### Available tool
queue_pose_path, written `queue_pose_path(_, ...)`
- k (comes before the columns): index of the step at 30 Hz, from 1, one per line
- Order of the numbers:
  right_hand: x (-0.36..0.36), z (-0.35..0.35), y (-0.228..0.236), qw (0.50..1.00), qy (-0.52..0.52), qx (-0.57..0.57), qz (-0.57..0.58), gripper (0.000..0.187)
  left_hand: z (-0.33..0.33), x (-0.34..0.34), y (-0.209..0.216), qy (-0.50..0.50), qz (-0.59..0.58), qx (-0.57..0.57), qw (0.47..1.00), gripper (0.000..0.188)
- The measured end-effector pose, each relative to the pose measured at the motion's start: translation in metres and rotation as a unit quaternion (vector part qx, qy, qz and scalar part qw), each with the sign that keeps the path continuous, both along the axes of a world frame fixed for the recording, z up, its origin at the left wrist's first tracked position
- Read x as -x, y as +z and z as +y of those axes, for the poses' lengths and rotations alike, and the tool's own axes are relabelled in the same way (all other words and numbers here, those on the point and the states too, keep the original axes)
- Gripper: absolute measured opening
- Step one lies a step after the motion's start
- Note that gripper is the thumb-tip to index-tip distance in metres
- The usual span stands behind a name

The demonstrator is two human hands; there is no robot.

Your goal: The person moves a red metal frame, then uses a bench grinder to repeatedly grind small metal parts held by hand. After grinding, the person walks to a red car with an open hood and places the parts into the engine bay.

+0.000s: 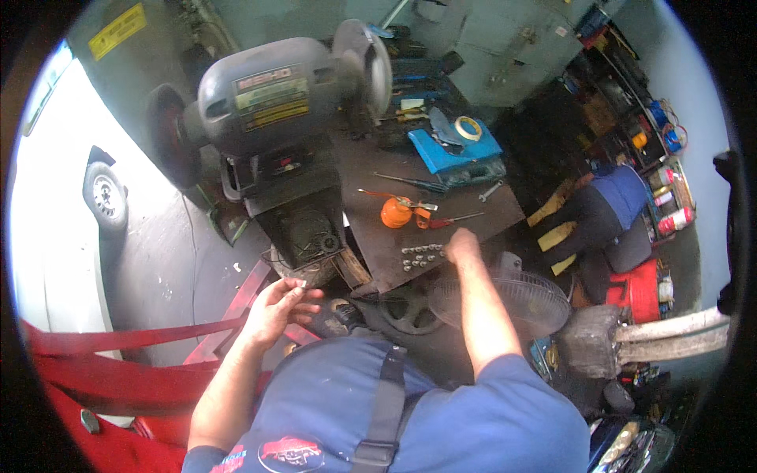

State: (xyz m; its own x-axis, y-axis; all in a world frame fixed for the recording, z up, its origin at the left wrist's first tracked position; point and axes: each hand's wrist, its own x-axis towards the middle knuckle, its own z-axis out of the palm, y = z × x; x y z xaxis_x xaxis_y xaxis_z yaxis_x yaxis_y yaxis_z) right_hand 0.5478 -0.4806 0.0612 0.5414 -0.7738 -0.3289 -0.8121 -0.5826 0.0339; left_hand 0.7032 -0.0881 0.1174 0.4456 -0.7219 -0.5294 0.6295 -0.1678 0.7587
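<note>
My left hand (282,309) is raised in front of the bench's near left corner, its thumb and forefinger pinched on a small pale piece (303,284) too small to name. On the dark workbench (371,256), small silvery cylindrical metal pieces (422,255) stand in rows. At the right end of these rows my right hand (463,246) reaches down with its fingers drawn together; whatever they hold is hidden. Beyond the rows are an orange oil can (396,213) and a red-handled screwdriver (453,220). A combination wrench (490,190) lies farther right.
A bench grinder (268,87) stands at the left back. A blue case (449,154) carries a tape roll (468,128). A caged fan (512,303) sits close under my right forearm. Red metal framing (134,378) is at left, a white vehicle (63,205) beyond, shelving (631,87) at right.
</note>
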Motion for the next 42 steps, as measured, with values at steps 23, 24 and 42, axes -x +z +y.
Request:
queue_pose_path(23,-0.194,0.260,0.132,0.699,0.292,-0.376,-0.535,0.015,0.026,-0.077,0.046,0.327,-0.087,0.182,0.923,0.034)
queue_pose_path(24,-0.201,0.263,0.130,0.701,0.293,-0.366,-0.537,0.015,0.024,-0.081,0.043,0.333,-0.073,0.197,0.919,0.028)
queue_pose_path(42,-0.242,0.287,0.120,0.675,0.194,-0.460,-0.543,0.021,0.014,-0.110,0.037,0.409,-0.035,0.245,0.878,0.018)
